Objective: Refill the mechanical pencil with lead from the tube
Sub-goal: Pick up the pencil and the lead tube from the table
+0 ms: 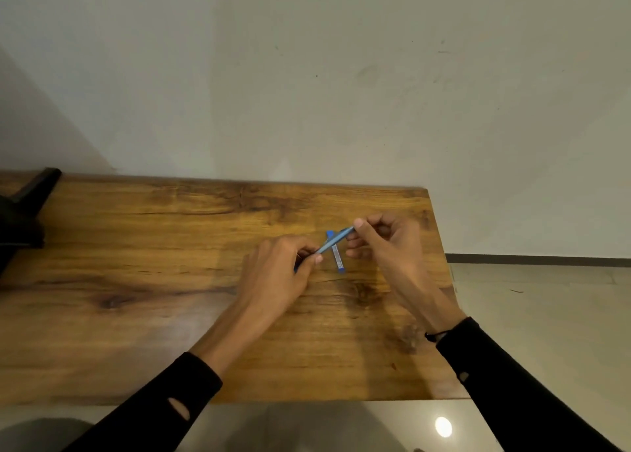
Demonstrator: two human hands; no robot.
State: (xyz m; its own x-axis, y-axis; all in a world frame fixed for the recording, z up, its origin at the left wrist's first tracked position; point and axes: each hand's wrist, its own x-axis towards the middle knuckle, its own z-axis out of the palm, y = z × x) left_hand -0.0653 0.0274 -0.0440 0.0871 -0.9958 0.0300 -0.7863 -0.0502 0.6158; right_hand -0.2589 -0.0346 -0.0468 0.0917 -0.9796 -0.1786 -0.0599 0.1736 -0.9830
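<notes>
A blue mechanical pencil (333, 241) is held slanted above the wooden table (170, 281), running from lower left to upper right. My left hand (280, 274) grips its lower end between thumb and fingers. My right hand (386, 240) pinches its upper end with thumb and forefinger. Under the pencil, the lead tube (338, 258) lies on the table; it is clear with a blue cap at each end, and the pencil crosses over its upper part. The pencil's tip is hidden inside my left hand.
A black object (24, 212) stands at the table's far left edge. The table's right edge (444, 281) runs just past my right hand, with tiled floor (546, 315) beyond. A plain wall (307, 93) rises behind the table.
</notes>
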